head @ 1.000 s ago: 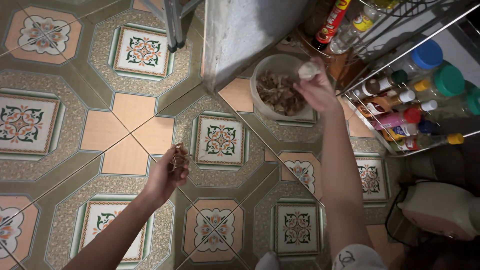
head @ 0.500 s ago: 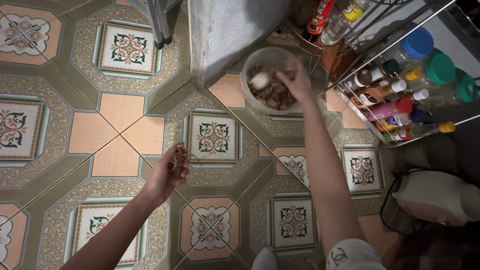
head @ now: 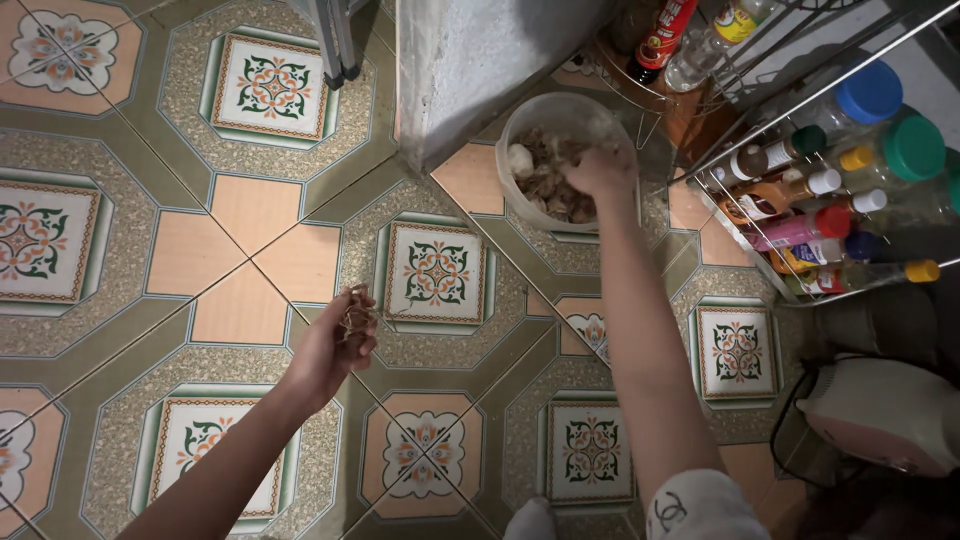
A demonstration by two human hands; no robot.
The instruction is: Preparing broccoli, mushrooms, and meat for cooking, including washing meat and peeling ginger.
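- R hand (head: pixel 603 170) is reaching into the tub (head: pixel 520 205), fingers curling into the garlic (head: pixel 550 185); whether it is clamped on a bulb, cannot tell
- L hand (head: pixel 335 345) is hovering over the floor (head: pixel 250 215), fingers closing on a wad of dry skins (head: pixel 355 312)
- Handling, judged: bulbs are light and firm, papery skin is flaking; best taken round the body. Skins are weightless, crumbly, apt to scatter
- Tub is sitting on the floor just beside the concrete wall (head: pixel 480 50); wire rack (head: pixel 850 180) of bottles is crowding its R side
- Open room is lying to the L, over bare tiles; bag (head: pixel 880 410) is sitting low R, well apart
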